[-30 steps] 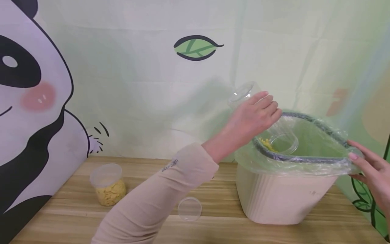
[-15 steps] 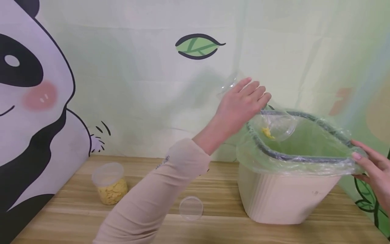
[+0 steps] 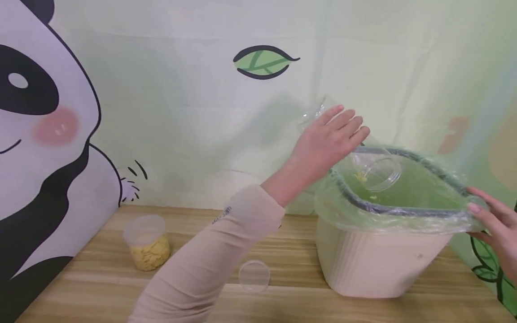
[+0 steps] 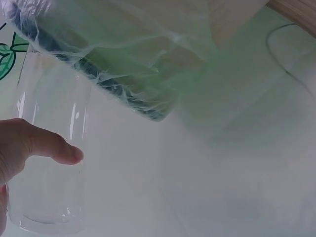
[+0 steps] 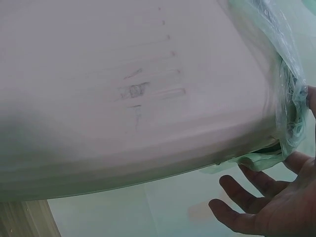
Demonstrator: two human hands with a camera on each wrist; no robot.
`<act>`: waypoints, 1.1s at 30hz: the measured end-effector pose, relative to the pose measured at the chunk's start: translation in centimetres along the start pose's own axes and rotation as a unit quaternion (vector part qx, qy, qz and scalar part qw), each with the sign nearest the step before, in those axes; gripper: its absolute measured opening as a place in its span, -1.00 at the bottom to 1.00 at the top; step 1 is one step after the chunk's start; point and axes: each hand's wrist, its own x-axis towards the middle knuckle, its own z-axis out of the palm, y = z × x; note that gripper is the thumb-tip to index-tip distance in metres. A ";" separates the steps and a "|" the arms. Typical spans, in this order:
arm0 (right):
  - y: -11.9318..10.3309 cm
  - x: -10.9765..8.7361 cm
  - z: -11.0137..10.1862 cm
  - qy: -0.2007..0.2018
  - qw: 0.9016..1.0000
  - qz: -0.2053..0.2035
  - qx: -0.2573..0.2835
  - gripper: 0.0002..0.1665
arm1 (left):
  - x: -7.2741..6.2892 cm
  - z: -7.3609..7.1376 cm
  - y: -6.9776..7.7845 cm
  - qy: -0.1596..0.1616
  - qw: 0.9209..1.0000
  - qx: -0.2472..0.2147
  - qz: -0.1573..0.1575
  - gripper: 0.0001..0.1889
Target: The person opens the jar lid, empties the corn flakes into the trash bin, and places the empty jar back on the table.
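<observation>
My left hand point(image 3: 329, 146) grips a clear plastic jar point(image 4: 52, 192), tilted with its mouth pointing down into the bin. A few yellow pieces point(image 3: 361, 177) show by the mouth, and another yellow bit point(image 3: 373, 197) is visible lower, within the bin's opening. The cream trash bin point(image 3: 379, 262) stands on the table with a translucent green bag point(image 3: 343, 211) folded over its dark rim. At the bin's right corner my right hand point(image 3: 496, 226) pinches the bagged rim, thumb above and a finger beneath; its other fingers hang loosely curled in the right wrist view.
A lidded clear jar point(image 3: 148, 246) of yellow pieces stands on the wooden table point(image 3: 299, 305) at the left. Between it and the bin lies a round clear lid point(image 3: 254, 276). A panda-printed backdrop point(image 3: 194, 134) rises behind.
My left hand moved up and left with the jar, then slightly back right. Fewer yellow pieces show at the jar's mouth, and one bit appears below it. My right hand keeps its place.
</observation>
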 end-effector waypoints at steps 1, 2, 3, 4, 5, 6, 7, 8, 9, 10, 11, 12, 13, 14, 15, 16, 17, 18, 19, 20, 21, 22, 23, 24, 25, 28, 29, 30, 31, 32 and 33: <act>0.0 0.0 0.0 0.000 1.000 -0.001 -0.001 -0.39 | 0.0 0.0 0.0 0.007 1.000 0.003 -0.007 -0.60; 0.1 0.1 0.0 0.000 1.000 -0.001 -0.002 -0.39 | 0.1 0.0 0.0 0.009 1.000 0.004 -0.011 -0.60; 0.2 0.2 0.1 0.000 1.000 -0.001 -0.011 -0.39 | 0.1 -0.1 0.0 0.009 1.000 0.002 -0.011 -0.61; 0.4 0.2 0.1 0.001 1.000 -0.002 -0.013 -0.39 | 0.0 -0.2 0.0 0.010 1.000 -0.001 -0.011 -0.61; 0.6 0.3 0.0 0.002 1.000 -0.002 -0.016 -0.39 | 0.1 -0.2 0.0 0.009 1.000 -0.004 -0.010 -0.62; 0.7 0.3 -0.1 0.003 1.000 -0.001 -0.020 -0.39 | 0.1 -0.3 0.0 0.003 1.000 -0.008 -0.011 -0.63; 1.2 0.5 -0.3 0.008 1.000 -0.008 0.001 -0.40 | 0.1 -0.3 0.0 -0.008 1.000 -0.014 -0.015 -0.63; 1.3 0.6 -0.3 0.007 1.000 -0.007 -0.002 -0.40 | 0.1 -0.4 0.0 -0.021 0.999 -0.020 -0.024 -0.63; 1.3 0.6 -0.3 0.007 1.000 -0.006 -0.010 -0.41 | 0.1 -0.5 0.0 -0.030 0.999 -0.024 -0.034 -0.62; 1.2 0.5 -0.3 0.007 1.000 -0.006 -0.015 -0.41 | 0.2 -0.5 0.0 -0.039 0.998 -0.020 -0.039 -0.61; 1.3 0.6 -0.5 0.006 1.000 -0.008 0.005 -0.41 | 0.2 -0.5 0.1 -0.048 0.998 -0.019 -0.037 -0.60; 1.4 0.6 -0.6 0.007 1.000 -0.009 0.019 -0.41 | 0.2 -0.5 0.2 -0.052 0.998 -0.019 -0.031 -0.61; 1.3 0.5 -0.7 0.006 1.000 -0.010 0.028 -0.41 | 0.1 -0.4 0.4 -0.051 0.998 -0.019 -0.024 -0.61; 1.1 0.4 -0.8 0.000 1.000 -0.003 0.022 -0.40 | 0.1 -0.3 0.6 -0.046 0.999 -0.016 -0.014 -0.63; 1.2 0.4 -1.0 -0.001 0.999 -0.004 0.032 -0.40 | 0.0 -0.2 0.8 -0.038 0.999 -0.012 -0.002 -0.64; 1.9 0.7 -1.1 0.009 0.999 -0.006 0.042 -0.41 | 0.0 0.0 1.0 -0.031 0.999 -0.008 0.009 -0.65; 2.3 0.8 -1.3 0.008 0.999 -0.003 0.051 -0.40 | -0.1 0.1 1.1 -0.023 1.000 -0.011 0.014 -0.65; 3.0 1.1 -1.4 0.018 0.999 -0.002 0.031 -0.40 | -0.2 0.2 1.3 -0.014 1.000 -0.011 0.011 -0.65; 3.4 1.2 -1.6 0.015 1.000 0.001 0.024 -0.40 | -0.2 0.3 1.3 -0.010 1.000 -0.009 0.006 -0.65; 3.9 1.4 -1.7 0.014 1.000 0.002 0.021 -0.40 | -0.2 0.4 1.4 -0.008 1.000 -0.008 0.001 -0.65; 4.6 1.7 -1.9 0.019 1.000 0.001 -0.008 -0.39 | -0.2 0.4 1.4 -0.008 1.000 -0.008 -0.003 -0.65; 4.6 1.7 -1.8 0.019 1.000 0.002 -0.017 -0.39 | -0.3 0.4 1.4 -0.011 1.000 -0.009 -0.003 -0.65; 3.8 1.4 -1.6 0.009 1.000 0.002 -0.026 -0.39 | -0.3 0.5 1.4 -0.016 1.000 -0.012 -0.004 -0.65; 3.4 1.1 -1.4 0.010 0.999 0.000 -0.032 -0.39 | -0.4 0.5 1.3 -0.020 1.000 -0.015 -0.004 -0.65; 2.5 0.8 -1.2 0.001 0.999 0.001 -0.037 -0.39 | -0.5 0.5 1.3 -0.026 0.999 -0.019 -0.004 -0.65; 0.5 0.0 -0.5 0.003 0.998 -0.001 -0.057 -0.39 | -0.7 0.3 1.1 -0.048 0.998 -0.027 -0.012 -0.64; 0.2 -0.1 -0.5 0.005 0.998 -0.003 -0.063 -0.39 | -0.8 0.3 1.0 -0.055 0.998 -0.029 -0.015 -0.63; 0.2 0.0 -0.5 0.006 0.998 -0.003 -0.069 -0.39 | -0.8 0.2 0.9 -0.063 0.997 -0.029 -0.018 -0.63; 0.2 0.1 -0.6 0.008 0.997 -0.005 -0.073 -0.39 | -0.9 0.2 0.8 -0.069 0.997 -0.030 -0.021 -0.63; 0.1 0.1 -0.6 0.009 0.997 -0.007 -0.074 -0.39 | -1.0 0.1 0.7 -0.075 0.996 -0.030 -0.024 -0.62; 0.1 0.0 -0.5 0.011 0.997 -0.008 -0.074 -0.39 | -1.0 0.0 0.6 -0.082 0.996 -0.031 -0.026 -0.62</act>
